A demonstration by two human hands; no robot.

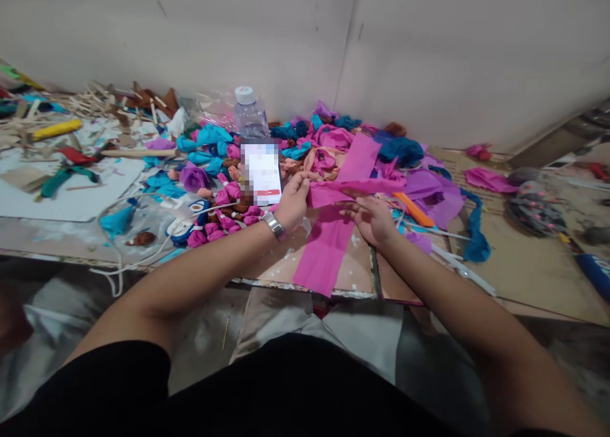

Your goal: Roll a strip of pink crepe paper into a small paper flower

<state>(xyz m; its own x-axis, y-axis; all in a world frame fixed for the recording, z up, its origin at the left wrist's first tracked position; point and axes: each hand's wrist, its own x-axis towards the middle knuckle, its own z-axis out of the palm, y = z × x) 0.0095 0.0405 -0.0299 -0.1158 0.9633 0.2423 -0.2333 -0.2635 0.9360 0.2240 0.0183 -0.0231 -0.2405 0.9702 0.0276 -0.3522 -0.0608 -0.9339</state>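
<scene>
A long pink crepe paper strip (328,240) lies over the brown board (281,265) and hangs past its front edge. My left hand (293,199), with a watch on the wrist, pinches the strip's upper left edge. My right hand (372,218) rests on the strip's right side with its fingers curled on the paper. A second pink strip (357,161) runs up from the hands into the pile of crumpled paper. A phone (262,173) stands just left of my left hand, leaning against a plastic bottle (250,116).
Crumpled pink, blue and purple paper flowers (219,170) cover the table's middle. An orange cutter (413,209) lies right of my right hand. Wooden sticks (102,103) and scraps lie at the far left, a white cable (138,256) at the front left, a wall behind.
</scene>
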